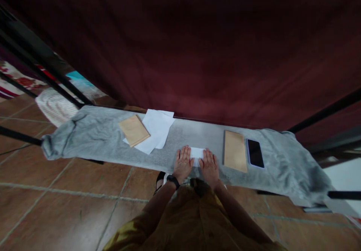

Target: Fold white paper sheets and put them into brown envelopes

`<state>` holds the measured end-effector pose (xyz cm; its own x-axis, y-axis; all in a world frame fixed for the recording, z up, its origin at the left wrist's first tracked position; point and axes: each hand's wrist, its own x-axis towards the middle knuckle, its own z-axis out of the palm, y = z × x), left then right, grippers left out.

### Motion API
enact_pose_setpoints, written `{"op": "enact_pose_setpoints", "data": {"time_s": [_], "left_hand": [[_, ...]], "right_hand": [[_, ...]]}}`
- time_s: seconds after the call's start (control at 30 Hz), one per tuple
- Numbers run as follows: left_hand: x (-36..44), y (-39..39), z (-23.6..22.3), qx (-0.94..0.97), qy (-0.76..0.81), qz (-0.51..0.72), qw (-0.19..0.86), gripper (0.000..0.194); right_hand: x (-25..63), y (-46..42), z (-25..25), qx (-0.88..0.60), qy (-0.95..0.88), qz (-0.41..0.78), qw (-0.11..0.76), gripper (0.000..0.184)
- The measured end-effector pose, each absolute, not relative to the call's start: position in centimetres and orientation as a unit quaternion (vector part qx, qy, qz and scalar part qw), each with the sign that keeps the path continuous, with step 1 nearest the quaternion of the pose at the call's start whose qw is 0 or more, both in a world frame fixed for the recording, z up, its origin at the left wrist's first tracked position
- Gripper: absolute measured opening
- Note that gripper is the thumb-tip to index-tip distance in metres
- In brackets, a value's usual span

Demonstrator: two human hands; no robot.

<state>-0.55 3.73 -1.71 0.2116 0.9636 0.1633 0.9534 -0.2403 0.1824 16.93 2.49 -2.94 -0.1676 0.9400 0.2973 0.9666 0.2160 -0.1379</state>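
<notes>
Head view: nearest is the dark watch [173, 181], then the left hand [182, 162] and right hand [209, 163] — both opened flat, fingers extended, pressing the sides of a small white paper [197, 152] on the cloth-covered counter [194, 130], neither gripping it. That paper looks already folded small; whether more folding remains cannot be told. Right of the paper lie a brown envelope [235, 151] and a phone [256, 153]. Left of it, loose white sheets [159, 129], seemingly unfolded, lie partly under another envelope [134, 130] — beyond the paper hangs a red curtain [211, 74].
</notes>
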Motion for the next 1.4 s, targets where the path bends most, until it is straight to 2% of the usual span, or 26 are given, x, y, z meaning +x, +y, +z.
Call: {"op": "enact_pose_setpoints", "data": {"time_s": [0.17,0.37,0.63,1.17,1.4], "left_hand": [[-1.1,3.5,-1.3,0.788,0.606,0.105,0.025,0.070],[-0.7,3.3,-0.8,0.791,0.603,0.098,0.023,0.070],[-0.5,3.3,-0.5,0.794,0.599,0.099,0.026,0.069],[-0.8,3.1,-1.1,0.774,0.620,0.121,0.039,0.072],[-1.9,2.6,-0.8,0.746,0.653,0.125,0.043,0.066]], "right_hand": [[17.7,2.1,-2.9,-0.620,-0.766,-0.030,0.164,0.057],[17.3,2.3,-2.0,-0.619,-0.768,-0.025,0.164,0.056],[16.3,0.7,-1.9,-0.544,-0.826,-0.004,0.148,0.053],[18.1,0.1,-3.0,-0.616,-0.774,-0.021,0.145,0.059],[18.8,-0.1,-3.0,-0.631,-0.763,-0.010,0.138,0.059]]}}
